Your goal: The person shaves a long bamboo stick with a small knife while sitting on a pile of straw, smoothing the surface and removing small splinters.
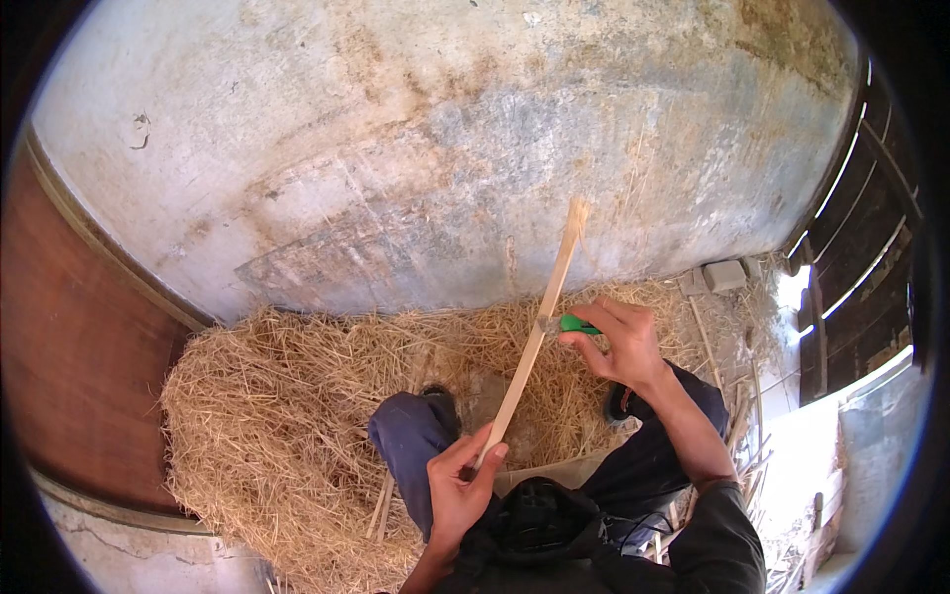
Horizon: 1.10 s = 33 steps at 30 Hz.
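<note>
Left hand (461,485) grasped wooden strip (522,374) at lower end | right hand (627,344) gripped green-handled knife (576,324) at strip's middle

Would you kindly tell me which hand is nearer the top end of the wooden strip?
The right hand: it holds a green-handled tool about midway along the wooden strip, below its top end. The left hand is farther, holding the strip near its bottom.

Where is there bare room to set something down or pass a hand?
A small, straw-flecked floor patch shows between the left shoe and the wooden strip. A hand could probably pass left of the strip, over the straw heap. Crowded: the strip's middle, where the right hand holds a green-handled tool, and its lower end, in the left hand.
</note>
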Motion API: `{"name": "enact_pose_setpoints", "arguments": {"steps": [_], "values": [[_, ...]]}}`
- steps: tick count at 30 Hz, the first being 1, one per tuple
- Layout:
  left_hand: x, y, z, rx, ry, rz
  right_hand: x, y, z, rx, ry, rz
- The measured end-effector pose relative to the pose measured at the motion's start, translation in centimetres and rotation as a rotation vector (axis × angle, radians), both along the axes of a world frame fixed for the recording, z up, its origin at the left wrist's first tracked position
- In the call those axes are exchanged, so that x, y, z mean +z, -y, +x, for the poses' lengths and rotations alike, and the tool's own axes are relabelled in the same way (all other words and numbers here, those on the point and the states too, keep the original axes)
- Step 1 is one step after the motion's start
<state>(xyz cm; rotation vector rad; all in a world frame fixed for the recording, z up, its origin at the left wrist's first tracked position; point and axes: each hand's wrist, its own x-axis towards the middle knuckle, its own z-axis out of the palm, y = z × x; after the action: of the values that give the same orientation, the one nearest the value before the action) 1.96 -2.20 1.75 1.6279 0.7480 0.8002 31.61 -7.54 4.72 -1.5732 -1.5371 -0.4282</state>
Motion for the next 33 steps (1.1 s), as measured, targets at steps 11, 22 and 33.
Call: {"name": "enact_pose_setpoints", "arguments": {"steps": [11,22,33], "values": [[-3.1,0.9,-2.5,-0.060,-0.038,-0.190,1.1,0.2,4.6,-0.095,-0.199,-0.072],[1.1,-6.6,-4.0,0.372,-0.529,0.771,1.5,0.9,0.3,0.649,-0.388,-0.890],[5.3,-8.2,-2.1,0.220,-0.683,1.057,2.3,0.8,0.3,0.172,-0.587,-0.253]]}}
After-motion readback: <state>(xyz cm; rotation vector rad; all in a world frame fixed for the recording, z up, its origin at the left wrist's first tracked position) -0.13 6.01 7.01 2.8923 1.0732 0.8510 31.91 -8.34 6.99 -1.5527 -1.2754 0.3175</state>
